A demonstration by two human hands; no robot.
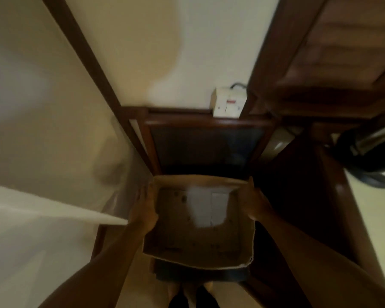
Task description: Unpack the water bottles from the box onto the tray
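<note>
Wooden stand [209, 124], dark-framed with a dark inset panel, is being viewed from above against a pale wall; no tray is being shown anywhere, so the destination for the bottles cannot be told. Cardboard box [198, 221], open-topped, is being held in front of the stand at its two side walls; whether it is being carried clear or is resting on something beneath cannot be told. Its floor is being shown bare apart from a pale patch, perhaps a label or paper, toward the far side, and no water bottles are being seen inside or around it, though the view is being blurred. The near right corner [249, 261] is being seen torn and ragged. Left hand [146, 211] is being pressed flat along the left wall, its fingers [142, 194] extended, holding by pressure rather than closed round the card. Right hand [255, 202] is being hooked at the far right corner, fingers closed over the rim. Switch box [229, 103], white, is being seen on the wall just behind the stand. Risks, as judged: soft side walls are likely to buckle under the squeeze; the torn corner is likely to split further if the box is being twisted; the flat left hold is likely to slip, tilting the box toward the stand's edge.
</note>
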